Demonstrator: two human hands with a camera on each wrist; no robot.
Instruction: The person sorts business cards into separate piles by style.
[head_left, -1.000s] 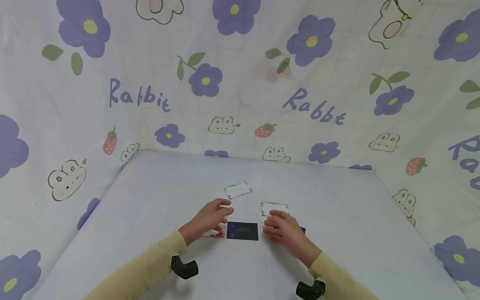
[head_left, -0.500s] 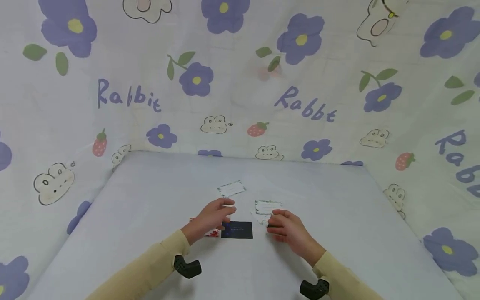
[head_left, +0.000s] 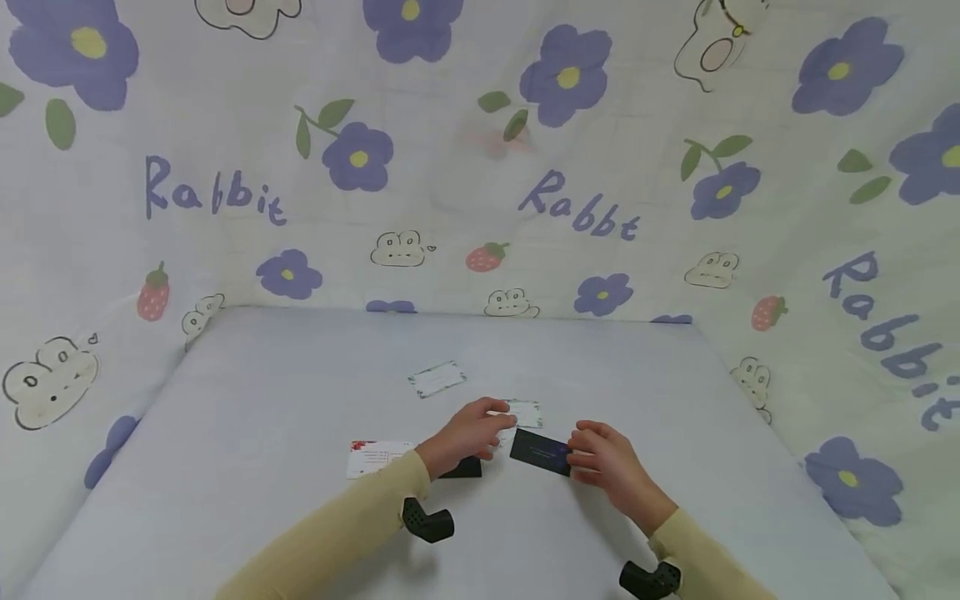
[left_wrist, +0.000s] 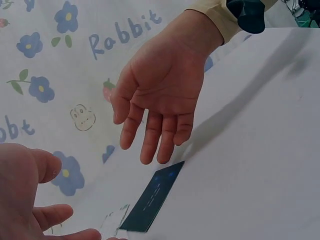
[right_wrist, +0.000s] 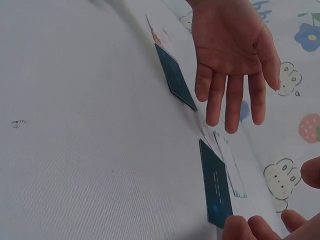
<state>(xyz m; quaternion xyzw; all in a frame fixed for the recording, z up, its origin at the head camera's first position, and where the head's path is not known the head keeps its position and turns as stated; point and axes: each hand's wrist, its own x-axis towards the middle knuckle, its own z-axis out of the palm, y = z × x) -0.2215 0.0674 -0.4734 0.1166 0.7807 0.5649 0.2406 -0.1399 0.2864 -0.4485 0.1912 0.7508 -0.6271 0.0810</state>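
In the head view my left hand [head_left: 468,433] hovers over the table with relaxed fingers and nothing in them. It partly covers a dark card [head_left: 463,469]; a white card with red print [head_left: 375,457] lies left of it. My right hand [head_left: 611,462] is likewise relaxed, its fingertips overlapping the right end of a second dark card [head_left: 540,452], which lies slanted. From the left wrist, that dark card [left_wrist: 154,197] shows flat just below the right fingertips. The right wrist view has both dark cards, the nearer card [right_wrist: 216,185] beside the right fingers.
Two white cards with green leafy borders lie farther back: one card [head_left: 437,379] tilted, the other card [head_left: 527,413] partly behind the left hand. A white-covered table [head_left: 300,375] meets a flower-printed cloth [head_left: 450,192] at the back and sides.
Both hands have moved right over the table. The left now covers part of the first dark card; the right has uncovered most of the second. The head view has turned right.
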